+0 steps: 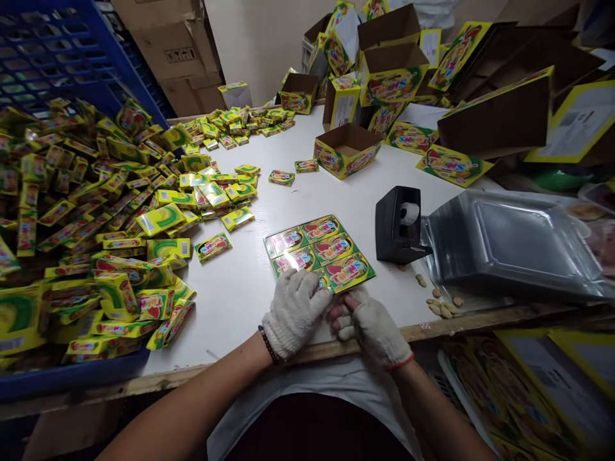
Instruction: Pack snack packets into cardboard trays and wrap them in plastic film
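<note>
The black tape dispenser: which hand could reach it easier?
Probably the right hand: the black plastic tape dispenser stands to the right of the film-wrapped block of yellow packets, on that hand's side. The left hand rests on the block's near edge, farther off.

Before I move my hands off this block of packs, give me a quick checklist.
1. Grip: left hand lies over the near edge of the block of packs, right hand at its near right corner. Ok.
2. Block flat on the table, packs in even rows. Ok.
3. Near edge of the block: hidden by both hands. Cannot tell.
4. The tape dispenser upright, right of the block, not touching it. Ok.
5. Clean surface: pale kernels lie scattered by the table edge, right of your right hand. Not ok.
</note>
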`<state>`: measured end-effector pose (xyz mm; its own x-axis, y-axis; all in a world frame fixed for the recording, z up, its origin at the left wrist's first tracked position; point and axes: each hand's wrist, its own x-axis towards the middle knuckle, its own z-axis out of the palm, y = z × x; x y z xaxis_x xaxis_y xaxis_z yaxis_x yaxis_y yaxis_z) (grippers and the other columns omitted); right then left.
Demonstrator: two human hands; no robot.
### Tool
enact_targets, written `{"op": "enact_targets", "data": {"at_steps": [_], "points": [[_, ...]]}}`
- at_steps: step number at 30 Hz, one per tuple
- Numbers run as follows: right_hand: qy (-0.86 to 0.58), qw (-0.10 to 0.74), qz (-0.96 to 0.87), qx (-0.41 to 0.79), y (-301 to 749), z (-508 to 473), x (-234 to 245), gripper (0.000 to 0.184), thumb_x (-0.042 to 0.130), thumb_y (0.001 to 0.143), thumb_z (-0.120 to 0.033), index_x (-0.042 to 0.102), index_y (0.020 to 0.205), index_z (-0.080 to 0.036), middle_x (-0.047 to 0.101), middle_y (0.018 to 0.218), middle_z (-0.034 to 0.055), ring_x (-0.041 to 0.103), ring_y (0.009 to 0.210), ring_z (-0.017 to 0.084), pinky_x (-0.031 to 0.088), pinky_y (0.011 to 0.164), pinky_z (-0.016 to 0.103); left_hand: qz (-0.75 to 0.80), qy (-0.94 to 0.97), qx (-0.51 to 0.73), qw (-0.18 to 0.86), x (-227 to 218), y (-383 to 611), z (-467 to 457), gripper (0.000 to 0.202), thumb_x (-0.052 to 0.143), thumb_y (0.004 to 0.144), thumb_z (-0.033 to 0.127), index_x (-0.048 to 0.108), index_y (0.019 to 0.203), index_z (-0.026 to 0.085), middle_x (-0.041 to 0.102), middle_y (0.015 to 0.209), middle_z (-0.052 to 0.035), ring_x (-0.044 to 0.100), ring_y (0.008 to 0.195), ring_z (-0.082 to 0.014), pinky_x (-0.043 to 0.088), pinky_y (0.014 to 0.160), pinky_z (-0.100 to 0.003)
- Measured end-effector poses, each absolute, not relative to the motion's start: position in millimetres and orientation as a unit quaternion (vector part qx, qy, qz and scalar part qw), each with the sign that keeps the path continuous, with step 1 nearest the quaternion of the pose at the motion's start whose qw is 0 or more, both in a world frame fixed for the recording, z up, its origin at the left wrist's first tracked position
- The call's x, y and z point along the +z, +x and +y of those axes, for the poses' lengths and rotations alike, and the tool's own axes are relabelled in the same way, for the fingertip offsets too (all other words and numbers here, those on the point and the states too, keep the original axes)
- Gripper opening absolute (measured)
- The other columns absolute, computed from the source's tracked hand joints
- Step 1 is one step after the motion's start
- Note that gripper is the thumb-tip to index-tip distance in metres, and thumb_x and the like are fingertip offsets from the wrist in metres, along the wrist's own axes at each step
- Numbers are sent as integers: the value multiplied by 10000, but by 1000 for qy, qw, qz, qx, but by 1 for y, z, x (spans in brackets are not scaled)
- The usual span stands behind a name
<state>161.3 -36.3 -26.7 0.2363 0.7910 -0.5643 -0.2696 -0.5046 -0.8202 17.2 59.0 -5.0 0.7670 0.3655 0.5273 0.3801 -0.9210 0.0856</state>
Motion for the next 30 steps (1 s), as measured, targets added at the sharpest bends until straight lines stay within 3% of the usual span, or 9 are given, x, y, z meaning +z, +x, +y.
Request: {"op": "enact_targets", "data": {"at_steps": [4,7,10,12,15,18,21,25,30], "points": [[-657,482,-176,553,173,-26,-18,286,492,855,-517,476,877,-233,637,676,45,628,505,182,512,437,296,-155,-959,-207,-114,16,13,92,162,611,886,325,652,784,206,647,933,-61,576,843,-212,447,770,-360],[-690,504,-206,477,197,3,-12,241,469,867,-408,509,1003,-213,641,719,47,653,567,195,553,500,329,-320,-874,-269,-246,25,13,140,151,655,802,349,663,834,201,640,1013,-73,578,949,-236,447,845,-366],[-726,531,-231,371,222,34,-5,337,504,844,-361,503,1143,-205,674,926,103,696,848,261,591,759,465,-486,-716,-305,-398,16,7,175,235,672,748,374,654,870,173,653,953,-81,591,944,-249,467,822,-364],[-742,522,-303,290,227,44,-1,422,581,808,-351,545,1197,-192,650,1167,163,620,1140,315,499,987,530,-501,-678,-285,-456,3,-2,176,295,662,751,452,635,788,160,642,782,-60,600,786,-224,481,719,-345],[-726,370,-569,113,215,36,0,438,573,856,-361,634,1242,-165,566,1402,203,441,1371,377,290,1149,603,-488,-656,-280,-503,-16,-13,145,398,684,731,535,622,814,151,647,748,-47,605,708,-191,495,669,-317],[-668,180,-720,-55,196,16,-10,454,530,921,-334,620,1345,-199,542,1463,190,432,1381,397,195,1151,669,-481,-627,-297,-536,-28,-16,105,475,686,751,574,595,951,153,658,831,-50,632,763,-181,528,702,-301],[-633,151,-747,-131,182,1,-31,588,630,869,-292,531,1449,-294,518,1502,141,427,1387,381,238,1148,623,-465,-633,-367,-498,-36,-13,84,442,641,851,498,564,1126,161,662,1005,-87,627,755,-147,551,712,-291],[-599,221,-739,-216,170,-8,-55,710,657,831,-183,462,1485,-379,523,1504,101,391,1419,347,264,1150,599,-280,-806,-442,-278,-45,-18,93,230,526,957,235,616,1167,203,539,1380,-167,658,919,-155,572,820,-322],[-562,301,-767,-80,192,-20,-33,483,504,846,-158,648,1293,-268,650,1351,101,553,1286,273,410,1102,503,-109,-887,-415,-171,-42,-29,109,201,534,947,145,640,1106,207,670,1082,-92,680,929,-164,579,749,-254]]}}
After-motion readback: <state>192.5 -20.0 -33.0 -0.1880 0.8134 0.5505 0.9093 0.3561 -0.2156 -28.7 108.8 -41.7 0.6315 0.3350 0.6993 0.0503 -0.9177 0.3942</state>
